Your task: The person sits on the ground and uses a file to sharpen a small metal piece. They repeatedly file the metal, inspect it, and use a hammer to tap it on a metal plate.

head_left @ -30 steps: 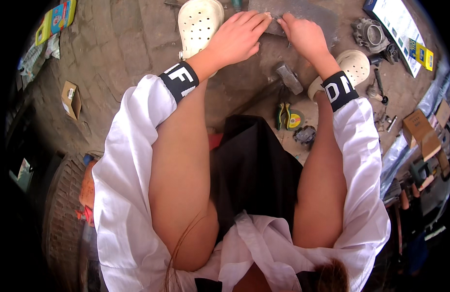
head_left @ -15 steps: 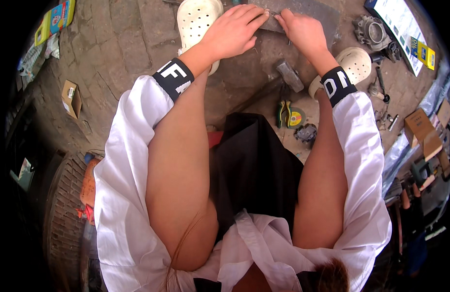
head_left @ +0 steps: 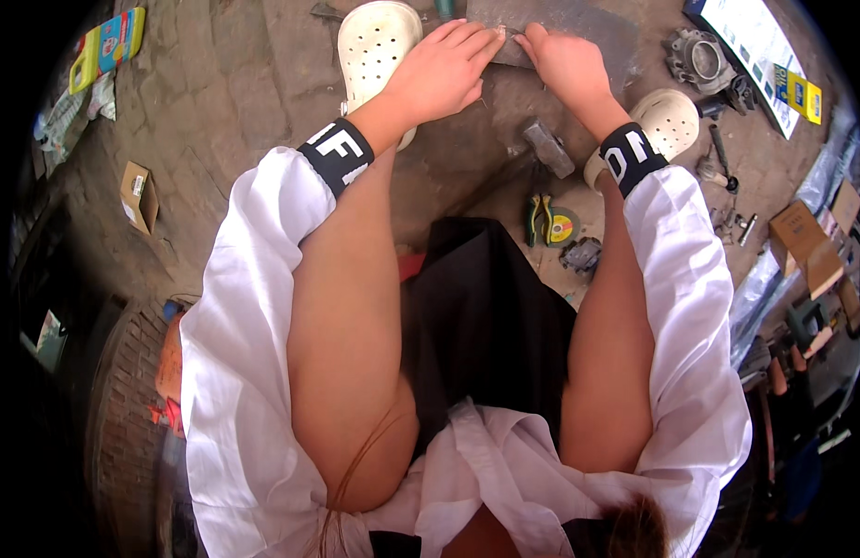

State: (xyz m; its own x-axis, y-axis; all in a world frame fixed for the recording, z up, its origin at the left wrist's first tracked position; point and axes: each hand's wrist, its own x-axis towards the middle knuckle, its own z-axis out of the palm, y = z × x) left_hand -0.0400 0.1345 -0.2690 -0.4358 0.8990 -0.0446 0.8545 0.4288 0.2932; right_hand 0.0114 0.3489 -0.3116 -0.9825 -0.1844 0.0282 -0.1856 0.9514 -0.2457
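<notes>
Over a dark flat plate (head_left: pixel 588 46) on the ground, both of my hands meet at the far edge of the view. My left hand (head_left: pixel 437 74) has its fingertips pinched together at a small thin piece, too small to name. Facing it, my right hand (head_left: pixel 573 73) is curled, its thumb and fingers pinched near the same spot. What lies inside its grip is hidden. A hammer head (head_left: pixel 548 147) rests on the ground below the right hand. Pliers (head_left: pixel 540 219) with yellow and dark handles lie closer to me, beside a yellow-and-grey disc (head_left: pixel 561 226).
My cream clogs (head_left: pixel 378 46) flank the work spot. To the right are a round metal casting (head_left: pixel 700 59), a white panel (head_left: pixel 751 51), a yellow packet (head_left: pixel 800 94) and an opened cardboard box (head_left: pixel 807 246). On the left stand a yellow-and-blue jug (head_left: pixel 109 48) and a small carton (head_left: pixel 139 197).
Both hands stay pinched close together over the plate, appearing slightly lower in the view. The right forearm has shifted a little left. The surrounding things shift slightly with the view.
</notes>
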